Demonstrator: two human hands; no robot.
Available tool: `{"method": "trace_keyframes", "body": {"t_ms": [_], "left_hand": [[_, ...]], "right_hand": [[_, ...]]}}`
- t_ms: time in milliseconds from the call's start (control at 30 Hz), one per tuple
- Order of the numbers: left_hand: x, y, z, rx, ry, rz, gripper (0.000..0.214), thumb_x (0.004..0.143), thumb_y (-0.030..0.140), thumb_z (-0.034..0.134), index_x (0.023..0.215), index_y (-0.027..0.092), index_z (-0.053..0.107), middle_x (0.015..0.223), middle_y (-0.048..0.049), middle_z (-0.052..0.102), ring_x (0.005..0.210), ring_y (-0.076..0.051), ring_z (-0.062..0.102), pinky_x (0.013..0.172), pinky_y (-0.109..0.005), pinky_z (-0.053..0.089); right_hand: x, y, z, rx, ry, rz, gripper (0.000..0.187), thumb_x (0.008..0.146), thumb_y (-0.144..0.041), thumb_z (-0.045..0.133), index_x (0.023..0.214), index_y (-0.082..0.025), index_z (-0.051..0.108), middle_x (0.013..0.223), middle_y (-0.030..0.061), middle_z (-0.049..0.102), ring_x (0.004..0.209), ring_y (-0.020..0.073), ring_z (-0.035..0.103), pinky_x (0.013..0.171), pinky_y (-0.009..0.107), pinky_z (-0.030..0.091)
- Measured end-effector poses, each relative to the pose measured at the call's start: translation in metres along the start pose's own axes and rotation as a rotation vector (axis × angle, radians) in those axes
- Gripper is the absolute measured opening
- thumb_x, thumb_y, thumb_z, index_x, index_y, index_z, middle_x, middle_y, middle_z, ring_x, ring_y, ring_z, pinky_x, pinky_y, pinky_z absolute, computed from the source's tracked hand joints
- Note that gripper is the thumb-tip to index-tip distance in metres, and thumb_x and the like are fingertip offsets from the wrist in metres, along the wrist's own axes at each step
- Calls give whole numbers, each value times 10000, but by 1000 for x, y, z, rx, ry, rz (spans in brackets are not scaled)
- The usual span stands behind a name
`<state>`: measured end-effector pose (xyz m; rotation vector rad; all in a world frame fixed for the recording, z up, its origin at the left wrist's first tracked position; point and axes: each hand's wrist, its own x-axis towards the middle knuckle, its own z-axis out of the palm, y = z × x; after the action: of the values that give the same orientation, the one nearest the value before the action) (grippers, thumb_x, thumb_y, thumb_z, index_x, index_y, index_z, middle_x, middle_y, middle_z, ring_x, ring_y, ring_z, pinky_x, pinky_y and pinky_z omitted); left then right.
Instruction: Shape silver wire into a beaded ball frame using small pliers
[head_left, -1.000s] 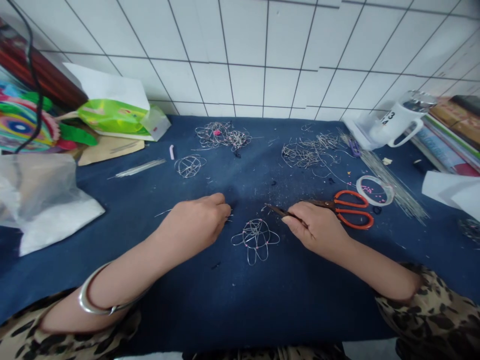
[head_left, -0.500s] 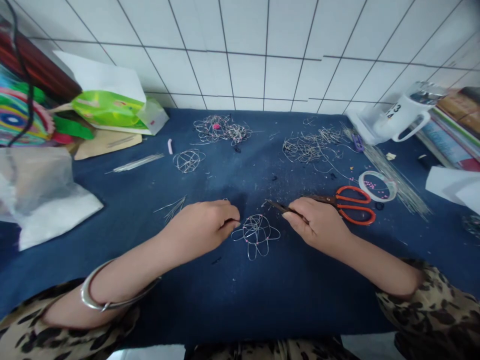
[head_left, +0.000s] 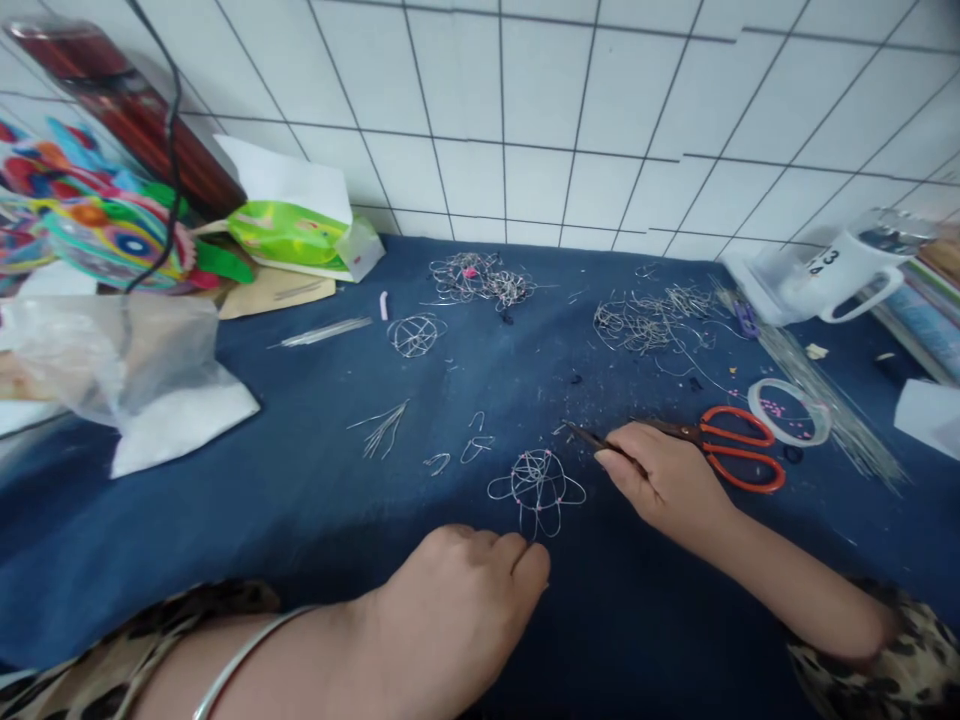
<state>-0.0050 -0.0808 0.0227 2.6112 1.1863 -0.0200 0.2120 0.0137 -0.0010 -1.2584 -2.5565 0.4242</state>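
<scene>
My right hand (head_left: 660, 475) is closed round dark, narrow-nosed pliers (head_left: 589, 437), their tip pointing left just above the wire figure. The figure is a round silver wire piece (head_left: 538, 482) with small pink beads on its rim and several wire loops sticking out, lying flat on the blue cloth. My left hand (head_left: 465, 605) is closed in front of the figure, knuckles up, near its lower loops. Whatever its fingers may hold is hidden under the hand. Small bent wire pieces (head_left: 477, 449) lie left of the figure, beside a few straight wires (head_left: 385, 428).
Orange-handled scissors (head_left: 742, 448) lie right of my right hand, by a clear ring-shaped dish (head_left: 789, 410) with pink beads. Tangled wire pieces (head_left: 645, 320) and a round wire frame (head_left: 415, 335) lie farther back. A white mug (head_left: 855, 275) stands at right, a plastic bag (head_left: 180, 400) at left.
My left hand has moved toward me and to the right, uncovering the bent wires. My right hand still grips the pliers. The view has shifted to the left.
</scene>
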Motion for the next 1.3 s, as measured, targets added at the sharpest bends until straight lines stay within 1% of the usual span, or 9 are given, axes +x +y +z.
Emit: {"method": "trace_keyframes", "body": {"t_ms": [233,333,467,667,867,967,1100,1200,1300], "left_hand": [[-8,1,-12,41,-19,73,69,802,157,504,755,183,547,652,-16,593,499,-163,519,461,-301,369],[-16,-5,-20,49,-76,126,107,817,259,514,755,189,568,649,-18,592,527,-162,518,701,-394,442],[-20,-20,-15,70,-68,-24,80,816,262,527,775,207,569,688,-6,589,607,-180,540,921,-559,291],[-16,-29,-9,58,-117,-37,48,808,249,546,832,209,556,707,-20,592,637,-207,558,860,-530,361],[-10,-24,-13,73,-74,21,99,816,295,543,795,199,551,685,-10,586,619,-196,556,931,-564,296],[-5,-23,-18,47,-45,31,121,834,287,514,775,189,552,672,-9,587,603,-183,553,892,-518,354],[1,-32,-23,-135,-20,-74,179,883,238,407,801,177,555,735,-24,599,659,-165,573,636,-300,446],[9,-48,-21,-225,83,-198,190,879,182,380,909,166,567,826,-37,599,721,-152,573,665,-274,442],[20,-63,-17,-313,97,-199,207,861,149,386,921,175,583,865,-27,608,760,-143,562,694,-264,428]], "right_hand": [[2,1,2,17,-13,17,274,900,-400,363,851,-193,535,730,12,537,686,139,511,643,264,366],[3,1,1,27,-26,22,272,900,-401,363,832,-197,529,726,6,532,677,135,507,629,263,358],[3,0,1,33,-47,37,272,900,-397,366,796,-198,520,704,-1,517,655,128,497,608,260,348],[4,-1,1,32,-31,30,266,896,-398,373,817,-196,528,715,2,523,668,131,504,620,263,356],[4,0,1,29,-19,22,274,899,-402,367,855,-195,541,738,8,541,687,136,514,637,262,371],[3,0,0,17,-12,15,285,898,-404,365,838,-192,545,726,11,545,682,138,517,638,262,376],[2,-1,0,5,3,6,292,901,-393,362,832,-183,553,722,23,558,686,140,527,649,259,384],[1,0,1,-11,16,-6,316,905,-391,348,802,-175,554,728,35,569,714,145,537,653,255,386],[0,1,2,-19,13,-17,337,907,-401,334,800,-173,558,731,37,573,727,144,543,648,250,382]]}}
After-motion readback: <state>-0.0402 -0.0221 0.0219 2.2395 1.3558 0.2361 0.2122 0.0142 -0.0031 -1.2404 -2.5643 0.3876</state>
